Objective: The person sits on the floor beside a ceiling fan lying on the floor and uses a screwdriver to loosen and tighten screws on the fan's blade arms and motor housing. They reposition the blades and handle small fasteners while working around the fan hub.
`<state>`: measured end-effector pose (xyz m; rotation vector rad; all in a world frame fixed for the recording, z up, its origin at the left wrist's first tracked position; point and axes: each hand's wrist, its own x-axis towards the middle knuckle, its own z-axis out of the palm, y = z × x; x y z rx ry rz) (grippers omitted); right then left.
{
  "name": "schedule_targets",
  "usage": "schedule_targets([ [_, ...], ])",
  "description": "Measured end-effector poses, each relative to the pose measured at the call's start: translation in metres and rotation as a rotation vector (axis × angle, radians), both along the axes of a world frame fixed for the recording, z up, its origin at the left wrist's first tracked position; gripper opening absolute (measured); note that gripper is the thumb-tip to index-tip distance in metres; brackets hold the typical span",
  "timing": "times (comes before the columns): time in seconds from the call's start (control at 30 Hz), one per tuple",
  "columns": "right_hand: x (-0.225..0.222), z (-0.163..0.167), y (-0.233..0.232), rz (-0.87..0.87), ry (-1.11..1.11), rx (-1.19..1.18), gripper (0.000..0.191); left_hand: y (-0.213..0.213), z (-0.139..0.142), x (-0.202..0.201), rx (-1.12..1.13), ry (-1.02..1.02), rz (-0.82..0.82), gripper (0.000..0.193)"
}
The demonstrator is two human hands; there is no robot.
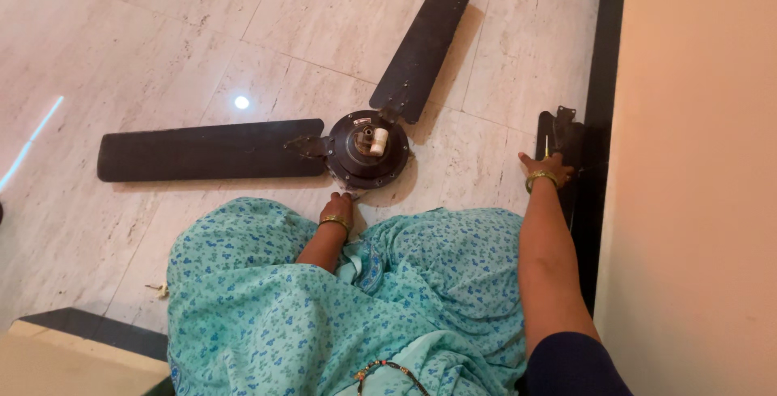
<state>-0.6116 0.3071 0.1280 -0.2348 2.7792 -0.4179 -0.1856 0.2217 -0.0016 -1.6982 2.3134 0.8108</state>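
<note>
A dark ceiling fan (366,150) lies flat on the floor, motor housing facing up, just ahead of the left hand (339,203), whose fingers touch the near rim of the round housing. A short pale cylinder (378,140) stands at the hub's centre. Two blades are attached: one (212,149) stretches far out to the left of the left hand, the other (426,42) angles up and away, beyond both hands. A third, detached blade (564,141) lies flat under the right hand (549,169), its metal bracket end pointing away. The right hand rests on it, holding a thin screwdriver (546,148), tip up.
</note>
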Motion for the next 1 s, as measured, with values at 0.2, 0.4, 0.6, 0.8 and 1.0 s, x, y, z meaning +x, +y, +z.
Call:
schedule_targets([
  [0.2, 0.011, -0.003, -0.012, 0.355, -0.129, 0.209, 0.108, 0.002, 0.008, -0.003, 0.034, -0.029, 0.026, 0.034],
  [0.4, 0.029, -0.003, -0.019, 0.542, -0.123, 0.274, 0.108, 0.006, 0.018, -0.001, 0.02, -0.015, 0.034, 0.029],
  [0.6, 0.054, -0.007, -0.025, 0.779, -0.161, 0.266, 0.101, 0.011, 0.021, -0.001, -0.002, -0.013, 0.04, 0.026],
  [0.8, 0.066, -0.013, -0.03, 0.659, -0.07, 0.279, 0.093, 0.008, 0.019, -0.001, -0.056, -0.022, 0.066, 0.025],
  [1.0, 0.069, -0.019, -0.031, 0.331, 0.12, 0.266, 0.132, 0.004, 0.021, 0.006, -0.019, -0.042, 0.124, 0.024],
])
